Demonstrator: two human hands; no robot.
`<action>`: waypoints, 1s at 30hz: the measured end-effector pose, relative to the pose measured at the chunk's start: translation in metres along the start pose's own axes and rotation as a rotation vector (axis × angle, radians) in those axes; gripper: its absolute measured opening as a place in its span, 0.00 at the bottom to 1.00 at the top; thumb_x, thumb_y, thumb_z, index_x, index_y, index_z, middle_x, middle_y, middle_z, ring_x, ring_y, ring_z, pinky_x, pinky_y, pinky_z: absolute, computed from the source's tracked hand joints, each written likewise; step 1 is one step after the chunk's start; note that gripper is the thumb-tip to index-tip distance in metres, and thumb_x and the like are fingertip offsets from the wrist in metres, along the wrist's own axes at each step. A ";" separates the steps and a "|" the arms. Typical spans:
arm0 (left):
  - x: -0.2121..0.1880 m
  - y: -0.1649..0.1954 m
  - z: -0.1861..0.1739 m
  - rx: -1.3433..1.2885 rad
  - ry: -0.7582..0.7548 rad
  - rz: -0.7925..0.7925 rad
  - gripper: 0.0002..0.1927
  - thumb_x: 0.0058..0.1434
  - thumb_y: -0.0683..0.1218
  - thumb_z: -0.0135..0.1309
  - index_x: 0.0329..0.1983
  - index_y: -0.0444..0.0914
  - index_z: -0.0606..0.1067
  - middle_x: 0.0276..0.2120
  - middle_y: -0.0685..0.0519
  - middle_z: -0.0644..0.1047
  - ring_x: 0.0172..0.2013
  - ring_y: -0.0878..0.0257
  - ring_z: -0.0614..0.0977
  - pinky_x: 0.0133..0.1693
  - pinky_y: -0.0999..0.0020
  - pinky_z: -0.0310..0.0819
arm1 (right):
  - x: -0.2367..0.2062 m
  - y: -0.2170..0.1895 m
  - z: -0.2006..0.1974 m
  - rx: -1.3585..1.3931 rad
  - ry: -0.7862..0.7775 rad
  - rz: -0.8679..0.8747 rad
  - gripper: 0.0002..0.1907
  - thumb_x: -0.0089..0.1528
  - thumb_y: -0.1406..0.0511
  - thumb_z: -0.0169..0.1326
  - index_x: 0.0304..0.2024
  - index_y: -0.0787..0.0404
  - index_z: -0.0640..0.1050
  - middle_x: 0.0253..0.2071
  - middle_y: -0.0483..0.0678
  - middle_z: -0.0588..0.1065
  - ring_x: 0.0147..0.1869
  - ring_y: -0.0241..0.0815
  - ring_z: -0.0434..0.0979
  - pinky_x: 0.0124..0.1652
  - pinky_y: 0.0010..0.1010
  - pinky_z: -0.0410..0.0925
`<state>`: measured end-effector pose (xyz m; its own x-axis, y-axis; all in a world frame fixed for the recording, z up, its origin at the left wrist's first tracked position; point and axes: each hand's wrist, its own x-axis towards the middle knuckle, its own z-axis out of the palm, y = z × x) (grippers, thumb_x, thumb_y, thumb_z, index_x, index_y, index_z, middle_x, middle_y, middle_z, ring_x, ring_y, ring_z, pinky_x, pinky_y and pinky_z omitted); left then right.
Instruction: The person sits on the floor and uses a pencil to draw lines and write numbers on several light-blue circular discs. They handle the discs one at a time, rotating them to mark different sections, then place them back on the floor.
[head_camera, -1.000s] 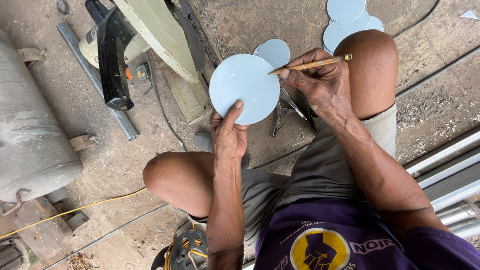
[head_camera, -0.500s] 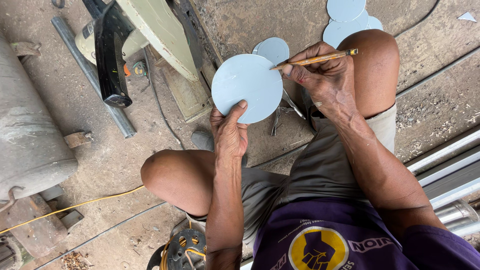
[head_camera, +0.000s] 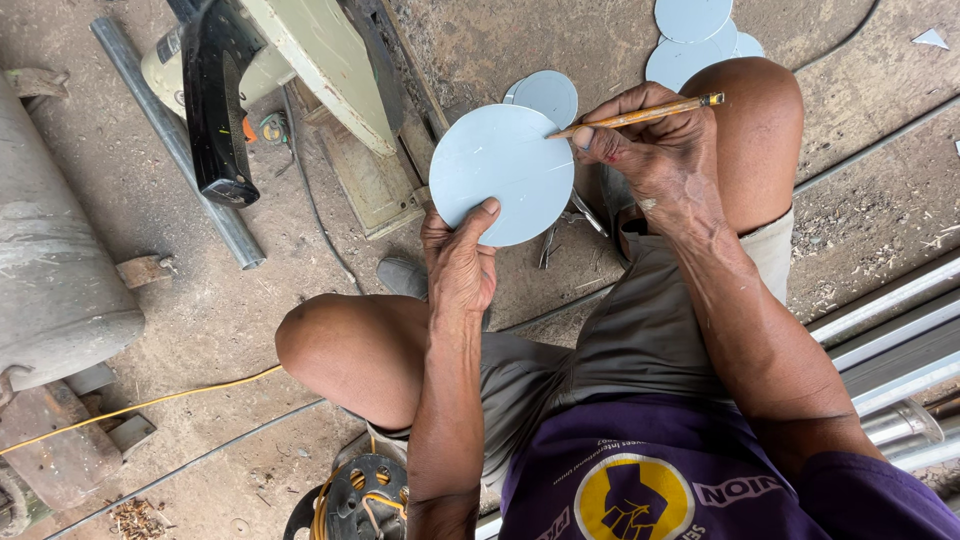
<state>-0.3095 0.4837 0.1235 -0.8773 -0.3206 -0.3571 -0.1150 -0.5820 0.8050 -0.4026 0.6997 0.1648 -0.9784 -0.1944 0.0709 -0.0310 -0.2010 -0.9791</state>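
**A:** so what's each hand doing here?

**B:** left hand (head_camera: 458, 262) is clamped on the bottom edge of a pale blue disc (head_camera: 501, 172), thumb pressed on its face, holding it up above the floor. Right hand (head_camera: 655, 150) is pinched around a yellow pencil (head_camera: 640, 115), tip touching the disc's right rim.

**A:** anything around them?

**B:** a smaller disc (head_camera: 547, 93) sits just behind the held one, more discs (head_camera: 690, 30) lie beyond the right hand, and a chop saw (head_camera: 270, 70) is off past the left hand.
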 end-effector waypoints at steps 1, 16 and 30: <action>0.000 0.000 0.000 -0.002 -0.002 0.000 0.11 0.56 0.34 0.63 0.41 0.38 0.79 0.41 0.48 0.82 0.46 0.59 0.84 0.52 0.56 0.84 | 0.000 -0.001 0.000 -0.014 0.003 0.007 0.07 0.66 0.71 0.65 0.43 0.68 0.79 0.39 0.52 0.81 0.40 0.34 0.82 0.42 0.22 0.76; -0.001 -0.005 -0.004 -0.025 -0.042 0.004 0.08 0.60 0.34 0.62 0.40 0.37 0.79 0.40 0.47 0.82 0.45 0.60 0.84 0.51 0.59 0.84 | -0.003 0.000 -0.002 -0.018 0.006 0.021 0.07 0.66 0.71 0.66 0.43 0.69 0.81 0.39 0.51 0.82 0.40 0.33 0.80 0.42 0.21 0.75; -0.001 -0.005 0.000 -0.044 -0.020 0.031 0.13 0.60 0.35 0.63 0.48 0.35 0.78 0.45 0.45 0.81 0.50 0.57 0.83 0.53 0.59 0.84 | -0.007 0.006 0.000 -0.055 0.032 0.029 0.07 0.65 0.71 0.65 0.43 0.68 0.81 0.40 0.51 0.82 0.41 0.32 0.81 0.43 0.20 0.76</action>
<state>-0.3084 0.4873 0.1197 -0.8895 -0.3238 -0.3225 -0.0678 -0.6043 0.7939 -0.3960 0.6995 0.1589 -0.9851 -0.1681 0.0365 -0.0125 -0.1419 -0.9898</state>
